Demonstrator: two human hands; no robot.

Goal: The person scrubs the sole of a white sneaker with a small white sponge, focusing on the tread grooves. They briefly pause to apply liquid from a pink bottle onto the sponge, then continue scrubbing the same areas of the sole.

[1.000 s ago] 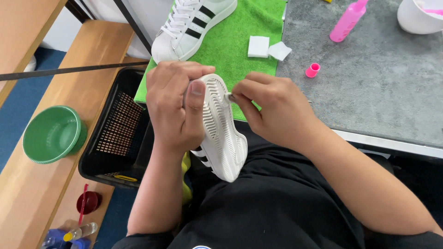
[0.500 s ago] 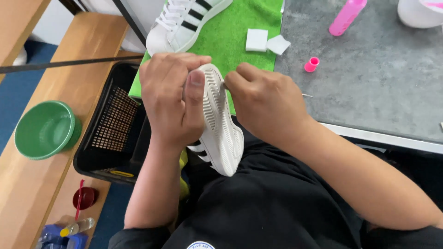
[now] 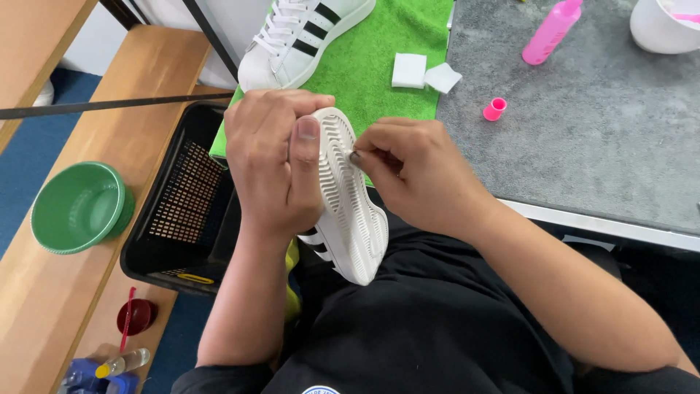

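Observation:
My left hand (image 3: 270, 164) grips a white sneaker (image 3: 348, 211) with black stripes, turned sole up over my lap, thumb pressed on the ribbed sole near the toe. My right hand (image 3: 415, 175) pinches a small thin tool, mostly hidden by the fingers, its tip against the sole's grooves at the right edge. The matching white sneaker (image 3: 302, 36) lies on a green towel (image 3: 379, 58) at the table's near left corner.
Two white sponge pieces (image 3: 419, 73), a pink cap (image 3: 494, 109), a pink bottle (image 3: 552, 33) and a white bowl (image 3: 660, 29) sit on the grey table (image 3: 605, 146). A black basket (image 3: 186, 211), green bowl (image 3: 80, 208) and small red cup (image 3: 136, 316) stand on wooden benches at left.
My right hand has slid a little down the sole's right edge, from near the toe toward the middle. The left hand keeps its grip on the sneaker.

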